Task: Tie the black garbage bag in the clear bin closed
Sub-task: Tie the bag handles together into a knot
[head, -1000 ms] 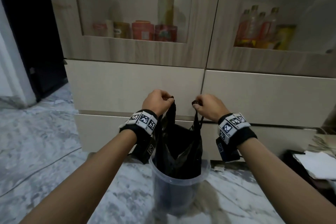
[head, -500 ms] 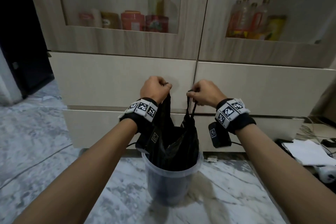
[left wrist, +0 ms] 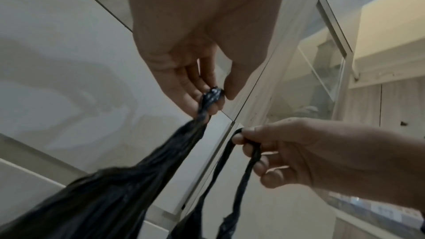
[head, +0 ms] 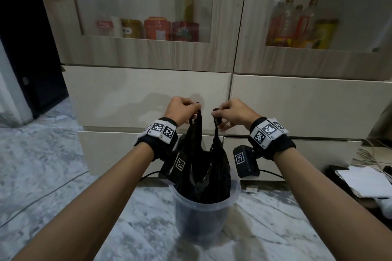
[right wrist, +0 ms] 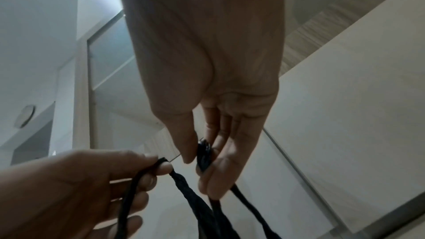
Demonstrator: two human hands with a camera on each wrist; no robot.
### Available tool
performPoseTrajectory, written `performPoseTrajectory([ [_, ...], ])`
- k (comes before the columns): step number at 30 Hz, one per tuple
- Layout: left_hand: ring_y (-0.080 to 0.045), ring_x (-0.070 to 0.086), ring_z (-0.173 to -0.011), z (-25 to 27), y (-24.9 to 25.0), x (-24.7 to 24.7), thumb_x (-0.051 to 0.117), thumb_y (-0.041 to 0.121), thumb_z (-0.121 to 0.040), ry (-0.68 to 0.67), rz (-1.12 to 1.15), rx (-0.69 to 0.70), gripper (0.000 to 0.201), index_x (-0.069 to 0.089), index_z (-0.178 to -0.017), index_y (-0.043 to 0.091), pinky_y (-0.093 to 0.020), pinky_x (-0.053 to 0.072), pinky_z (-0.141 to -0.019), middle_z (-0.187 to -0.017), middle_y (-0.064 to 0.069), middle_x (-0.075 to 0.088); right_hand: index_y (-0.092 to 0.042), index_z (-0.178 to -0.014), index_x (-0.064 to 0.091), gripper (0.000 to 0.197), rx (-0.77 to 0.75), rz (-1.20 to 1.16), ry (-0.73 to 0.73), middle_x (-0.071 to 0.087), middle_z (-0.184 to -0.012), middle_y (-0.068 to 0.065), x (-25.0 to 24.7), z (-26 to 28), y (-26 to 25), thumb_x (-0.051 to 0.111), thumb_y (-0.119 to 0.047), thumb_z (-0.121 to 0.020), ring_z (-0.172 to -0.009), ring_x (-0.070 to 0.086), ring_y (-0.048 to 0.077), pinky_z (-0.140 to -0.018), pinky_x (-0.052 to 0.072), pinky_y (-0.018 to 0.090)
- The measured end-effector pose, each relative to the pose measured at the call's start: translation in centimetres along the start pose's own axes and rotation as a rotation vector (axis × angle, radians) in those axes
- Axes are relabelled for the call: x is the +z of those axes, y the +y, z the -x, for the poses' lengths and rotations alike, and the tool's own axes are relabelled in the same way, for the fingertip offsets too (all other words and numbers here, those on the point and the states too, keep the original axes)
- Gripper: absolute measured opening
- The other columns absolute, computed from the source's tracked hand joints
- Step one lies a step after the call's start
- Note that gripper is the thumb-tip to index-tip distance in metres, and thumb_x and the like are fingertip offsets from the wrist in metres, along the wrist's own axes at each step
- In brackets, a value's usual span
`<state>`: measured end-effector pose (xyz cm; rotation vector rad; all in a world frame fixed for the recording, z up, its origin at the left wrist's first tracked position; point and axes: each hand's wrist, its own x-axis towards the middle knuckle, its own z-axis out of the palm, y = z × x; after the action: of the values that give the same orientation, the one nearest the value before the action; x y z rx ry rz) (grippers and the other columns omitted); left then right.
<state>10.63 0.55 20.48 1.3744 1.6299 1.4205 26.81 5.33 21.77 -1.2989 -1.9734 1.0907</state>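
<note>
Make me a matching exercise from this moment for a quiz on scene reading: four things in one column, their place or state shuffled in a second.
Things:
1. left hand
2. black garbage bag
3. clear bin
4. bottles

Places or states:
A. stands on the marble floor
B. behind the right glass cabinet door
C. pinches one bag handle
D. sits inside the bin, handles pulled up, not yet knotted

Pairs: 1-C, 2-D, 3-A, 4-B
</note>
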Motion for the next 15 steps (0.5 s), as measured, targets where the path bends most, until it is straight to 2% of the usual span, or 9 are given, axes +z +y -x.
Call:
performPoseTrajectory([
  [2,-0.007,0.058,-0.046,0.2,0.5,-0.2,0.058,0.009,-0.084,-0.04,0.083,-0.034,0.023,0.068,-0.096,-0.008,-0.023,0.056,-0.048,-0.067,-0.007,0.058,0.001,-0.093,0.061,0.012,-0.004,-0.01,-0.052,0.064,-0.075,0.014,0.1,0.2,-0.5,0.059,-0.01,-0.089,-0.053,0.064,0.02,-0.058,0.06,0.032],
  [5,-0.02,0.061,-0.062,0.3,0.2,-0.4,0.049,0.004,-0.086,-0.1,0.166,-0.078,0.027,0.068,-0.102,-0.008,-0.029,0.059,-0.056,-0.078,-0.012,0.062,0.002,-0.095,0.063,0.016,0.003,-0.02,-0.101,0.067,-0.082,0.016,0.4,0.5,-0.6,0.055,-0.012,-0.091,-0.056,0.063,0.019,-0.067,0.06,0.036],
  [8,-0.02,0.063,-0.065,0.7,0.0,-0.1,0.044,-0.004,-0.088,-0.176,0.177,-0.074,0.031,0.064,-0.112,-0.005,-0.024,0.056,-0.049,-0.082,-0.012,0.065,0.001,-0.094,0.066,0.035,0.011,-0.121,-0.181,0.069,-0.09,0.018,0.5,0.7,-1.0,0.044,-0.026,-0.095,-0.07,0.066,0.026,-0.073,0.059,0.04],
  [11,-0.019,0.065,-0.069,1.1,-0.1,0.4,0.056,0.006,-0.089,-0.256,0.116,-0.07,0.031,0.062,-0.119,0.006,-0.025,0.059,-0.054,-0.091,-0.014,0.067,0.002,-0.103,0.066,0.055,0.007,-0.122,-0.188,0.072,-0.089,0.015,0.5,0.8,-1.3,0.041,-0.045,-0.094,-0.076,0.068,0.026,-0.071,0.058,0.036],
  [13,-0.02,0.066,-0.072,1.0,-0.5,0.6,0.059,0.008,-0.087,-0.276,0.085,-0.063,0.036,0.06,-0.123,0.009,-0.026,0.058,-0.058,-0.096,-0.016,0.068,-0.002,-0.102,0.068,0.049,-0.006,-0.026,-0.159,0.072,-0.087,0.009,0.4,0.7,-1.3,0.047,-0.046,-0.092,-0.072,0.067,0.019,-0.063,0.055,0.029],
  [15,-0.018,0.064,-0.074,0.9,-0.9,0.7,0.061,0.006,-0.085,-0.267,0.047,-0.044,0.04,0.059,-0.125,0.009,-0.024,0.057,-0.06,-0.096,-0.016,0.067,-0.008,-0.1,0.07,0.031,-0.02,0.01,-0.127,0.068,-0.085,0.004,0.3,0.7,-1.1,0.057,-0.034,-0.09,-0.065,0.063,0.013,-0.058,0.049,0.024],
])
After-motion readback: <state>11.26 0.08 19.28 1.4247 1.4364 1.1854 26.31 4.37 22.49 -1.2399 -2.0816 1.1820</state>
